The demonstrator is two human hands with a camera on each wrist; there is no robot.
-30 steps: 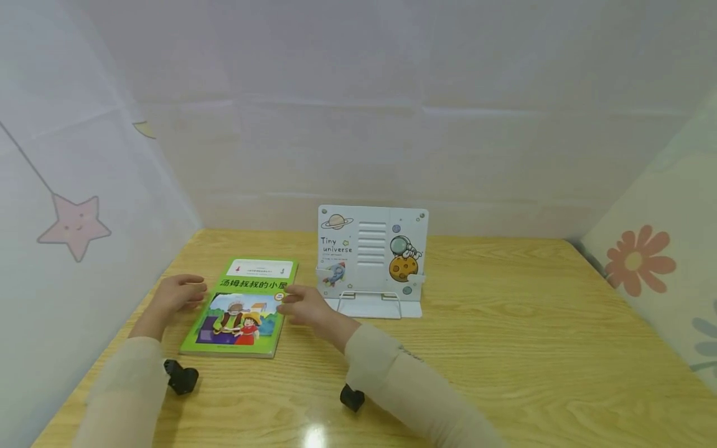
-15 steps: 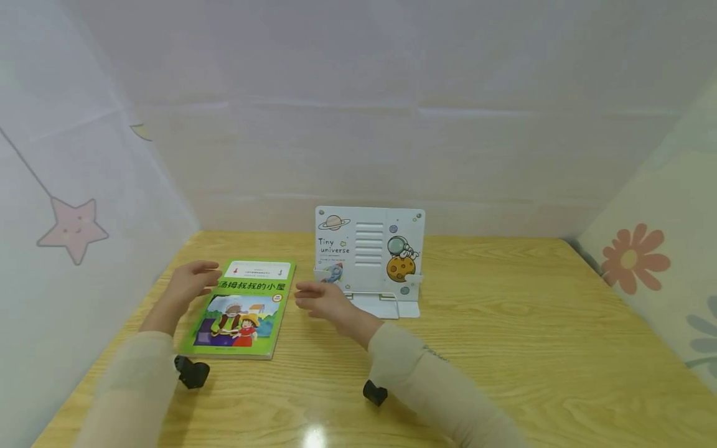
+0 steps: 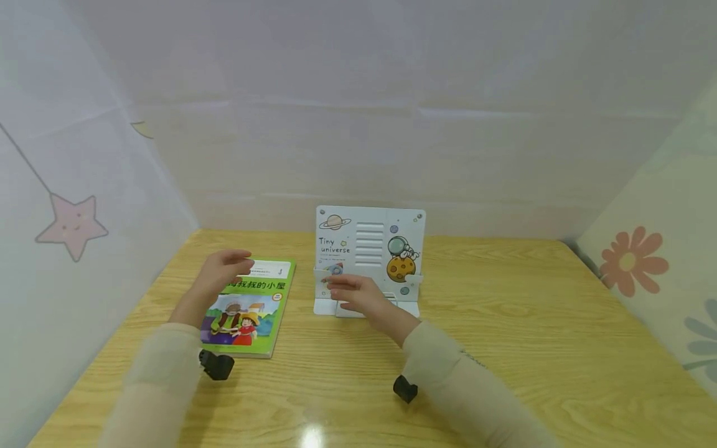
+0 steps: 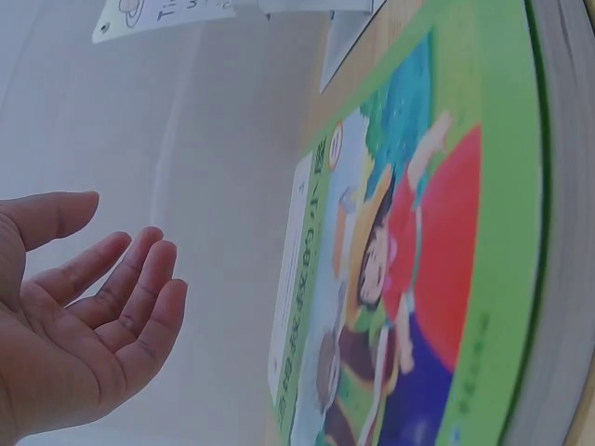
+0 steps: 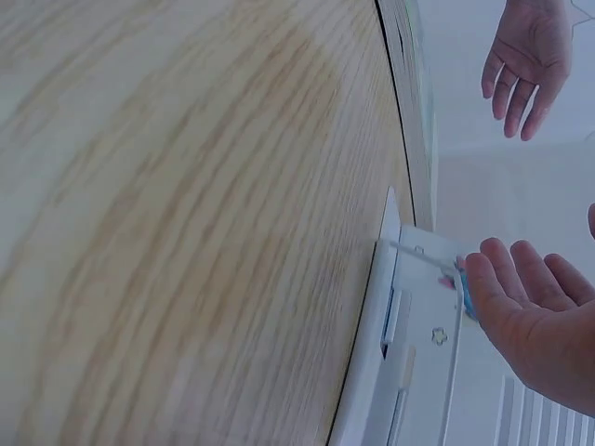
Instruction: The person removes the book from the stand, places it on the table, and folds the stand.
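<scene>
My left hand [image 3: 218, 277] is raised above the left side of a green picture book [image 3: 252, 311], fingers loosely bent and holding nothing. The book lies flat, cover up, on the wooden table. In the left wrist view the left hand [image 4: 93, 316] shows its palm, apart from the book's cover [image 4: 437, 279]. My right hand [image 3: 364, 298] is in front of a white metal book stand [image 3: 370, 246] with space drawings, overlapping its lower left part. Relaxed fingers of the right hand [image 5: 539, 316] hold nothing in the right wrist view, where the stand's ledge [image 5: 376, 344] is close below.
The wooden table [image 3: 504, 336] extends to the right of the stand. Pale cloth walls [image 3: 358, 124] enclose the back and sides, with a pink star [image 3: 73, 225] on the left and a red flower [image 3: 633, 261] on the right. Black wrist cameras [image 3: 216, 365] sit under both sleeves.
Both hands have moved right, the left from beside the book to above it, the right from the book's right edge to the front of the stand. Book and stand stay in place.
</scene>
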